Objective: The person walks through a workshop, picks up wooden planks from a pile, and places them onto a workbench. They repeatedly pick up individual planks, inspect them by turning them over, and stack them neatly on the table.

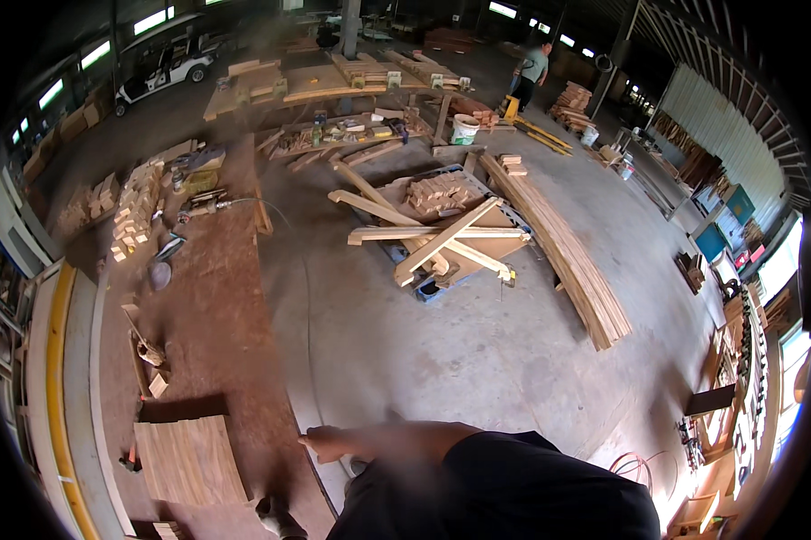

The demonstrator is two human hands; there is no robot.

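My bare right forearm comes out of a dark sleeve at the lower middle and reaches left. At its end my right hand point(326, 444) has its fingers curled in, and nothing shows in it. It hangs over the seam between the brown and grey floor, by a thin cable point(307, 342). My left hand is not in view. Nearest on the left lies a flat wooden panel point(189, 461), with a dark shoe point(279, 517) beside it. Part of a grey shoe point(358, 466) shows below my right hand.
Ahead, crossed timber pieces point(450, 236) and small blocks point(441, 193) lie on a blue pallet point(432, 290). Long boards point(567, 256) extend to its right. A workbench point(315, 83) stands beyond. Block piles point(137, 207) line the left. Another person point(533, 70) stands by a yellow pallet truck point(536, 130).
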